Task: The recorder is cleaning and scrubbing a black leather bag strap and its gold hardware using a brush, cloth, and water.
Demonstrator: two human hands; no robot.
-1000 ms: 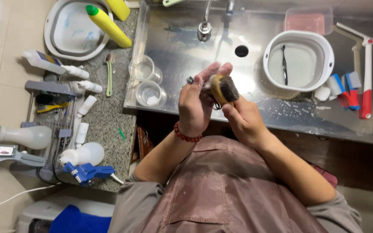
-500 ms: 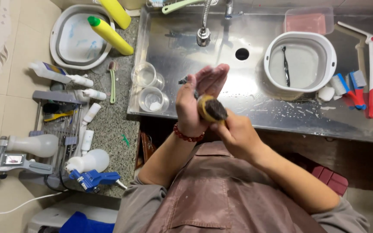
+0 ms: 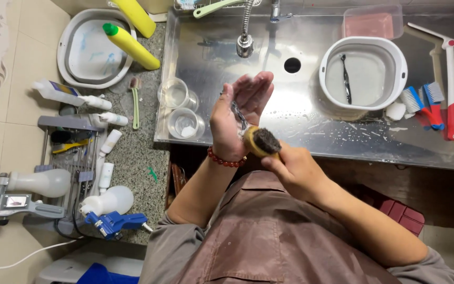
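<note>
Left hand (image 3: 240, 113): palm up, fingers loosely spread, a thin metal piece (image 3: 239, 114) lying across it; red bead bracelet (image 3: 226, 159) at wrist.
Right hand (image 3: 295, 168): closed around a round wooden brush (image 3: 261, 141), bristles dark, head touching the left palm's heel.
Position: both at the front edge of the steel sink (image 3: 311, 126).
Nearby: white basin (image 3: 363, 73) right; two clear cups (image 3: 179, 110) left; faucet (image 3: 245, 39) above.

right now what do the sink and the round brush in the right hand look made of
Sink: looks like stainless steel, grey brushed sheen with bright glare. Round brush: pale tan body, probably wood, with dark bristles; bristle material unclear. Right hand grips it.
</note>
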